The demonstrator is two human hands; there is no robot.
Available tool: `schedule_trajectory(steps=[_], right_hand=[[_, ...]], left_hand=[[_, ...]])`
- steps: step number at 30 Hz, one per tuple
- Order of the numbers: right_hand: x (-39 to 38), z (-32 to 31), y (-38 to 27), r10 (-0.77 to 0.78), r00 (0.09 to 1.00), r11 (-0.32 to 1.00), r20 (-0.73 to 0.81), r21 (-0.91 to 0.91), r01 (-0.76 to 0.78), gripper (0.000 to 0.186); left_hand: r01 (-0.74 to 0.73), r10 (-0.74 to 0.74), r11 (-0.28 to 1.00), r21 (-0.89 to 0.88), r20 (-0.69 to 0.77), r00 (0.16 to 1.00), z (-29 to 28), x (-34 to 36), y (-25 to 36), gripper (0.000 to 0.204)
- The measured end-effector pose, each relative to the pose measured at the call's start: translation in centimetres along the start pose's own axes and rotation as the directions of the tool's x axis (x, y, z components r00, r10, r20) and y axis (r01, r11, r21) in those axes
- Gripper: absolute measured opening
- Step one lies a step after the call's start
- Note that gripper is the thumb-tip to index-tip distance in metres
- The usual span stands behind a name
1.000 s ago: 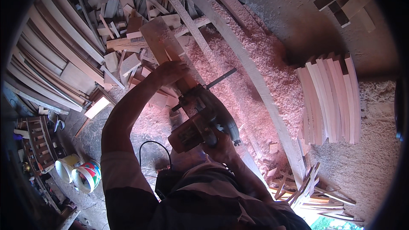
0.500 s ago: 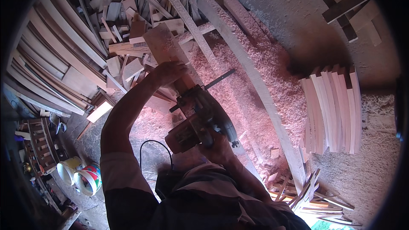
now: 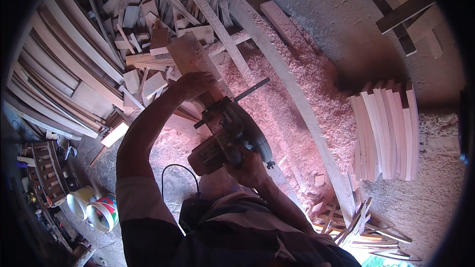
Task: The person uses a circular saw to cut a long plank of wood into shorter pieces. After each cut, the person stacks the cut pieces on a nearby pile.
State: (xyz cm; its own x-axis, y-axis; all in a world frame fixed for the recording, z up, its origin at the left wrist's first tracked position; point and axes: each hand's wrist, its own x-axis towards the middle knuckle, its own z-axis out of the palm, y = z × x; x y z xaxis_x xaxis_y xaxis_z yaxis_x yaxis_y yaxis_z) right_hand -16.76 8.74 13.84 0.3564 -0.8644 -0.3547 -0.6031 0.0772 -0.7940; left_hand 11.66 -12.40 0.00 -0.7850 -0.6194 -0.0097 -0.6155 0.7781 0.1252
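Observation:
My left hand [image 3: 196, 83] rests on a wooden board [image 3: 184, 53] that slants up and away from me, its fingers curled over the board just beyond the power tool. My right hand [image 3: 245, 168] grips the rear handle of a dark handheld power saw [image 3: 228, 136], which sits over the near part of the board with a straight metal guide bar [image 3: 252, 89] sticking out to the right. The blade is hidden under the tool's body. A black cable [image 3: 179, 165] loops below on the left. Pink shavings [image 3: 311, 99] lie thickly around.
Curved timber strips [image 3: 69, 74] fill the left, with piled offcuts [image 3: 131, 15] above. A long pale plank [image 3: 297, 99] crosses right of me. Stacked curved pieces [image 3: 383, 131] and crossed boards [image 3: 403, 17] lie at right. Two buckets [image 3: 101, 212] stand lower left, near a slatted wooden frame [image 3: 47, 168].
The saw and my right hand have shifted slightly up-left, farther along the board. My left hand keeps its hold. The surroundings appear a little lower in the picture as the view moved.

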Motion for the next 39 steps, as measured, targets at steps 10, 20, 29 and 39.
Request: schedule_trajectory(steps=[10,20,29,39], right_hand=[[2.8,0.2,-1.8,-0.056,0.998,0.998,-0.034,0.038,0.057,0.059],[5.5,0.4,-3.1,-0.102,0.995,0.994,-0.023,0.047,0.103,0.065],[8.1,1.0,-4.5,-0.129,0.991,0.99,-0.04,0.045,0.131,0.056],[10.8,1.3,-6.0,-0.12,0.991,0.993,-0.052,0.019,0.121,0.065]], left_hand=[[0.51,-0.595,0.798,-0.32,-0.286,0.751,-0.4,-5.0,3.4,0.082],[-0.247,-0.82,-0.566,-0.786,0.507,0.265,0.4,-11.5,26.0,0.043],[-0.565,-0.936,-0.35,-0.747,0.26,0.236,-1.8,-8.6,23.4,0.042],[-0.631,-0.95,-0.311,-0.711,0.242,0.195,-2.2,-8.4,20.5,0.039]])
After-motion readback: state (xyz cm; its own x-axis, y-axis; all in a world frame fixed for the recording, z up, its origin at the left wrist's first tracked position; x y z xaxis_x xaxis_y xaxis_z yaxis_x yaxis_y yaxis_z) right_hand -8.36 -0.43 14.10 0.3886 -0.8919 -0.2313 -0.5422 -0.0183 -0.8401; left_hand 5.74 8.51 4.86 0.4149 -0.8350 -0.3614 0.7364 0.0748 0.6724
